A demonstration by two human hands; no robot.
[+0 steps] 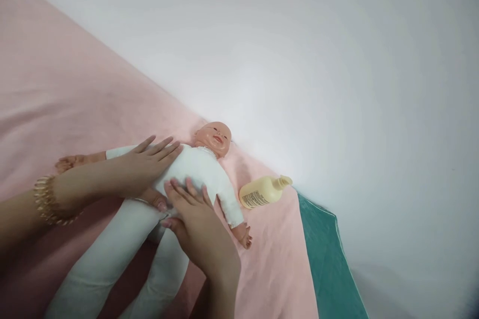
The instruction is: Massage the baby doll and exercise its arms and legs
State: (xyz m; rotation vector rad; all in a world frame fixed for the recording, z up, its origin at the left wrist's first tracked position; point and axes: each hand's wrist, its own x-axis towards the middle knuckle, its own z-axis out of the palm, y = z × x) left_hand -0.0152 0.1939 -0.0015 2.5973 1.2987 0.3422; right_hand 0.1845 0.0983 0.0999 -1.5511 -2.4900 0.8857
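Note:
A baby doll (200, 167) in a white cloth suit lies on its back on a pink sheet (56, 94), head toward the wall. My left hand (144, 164) lies flat on the doll's chest and side, fingers stretched out toward the head. My right hand (192, 217) rests on the doll's belly, fingers extended flat and together, thumb by the hip. Neither hand grips anything. A gold beaded bracelet (47, 199) sits on my left wrist.
A cream lotion bottle with a pump top (262, 192) lies on its side on the pink sheet, right of the doll. A teal cloth (325, 259) shows beyond the sheet's right edge. A plain white wall (318, 60) borders the far side.

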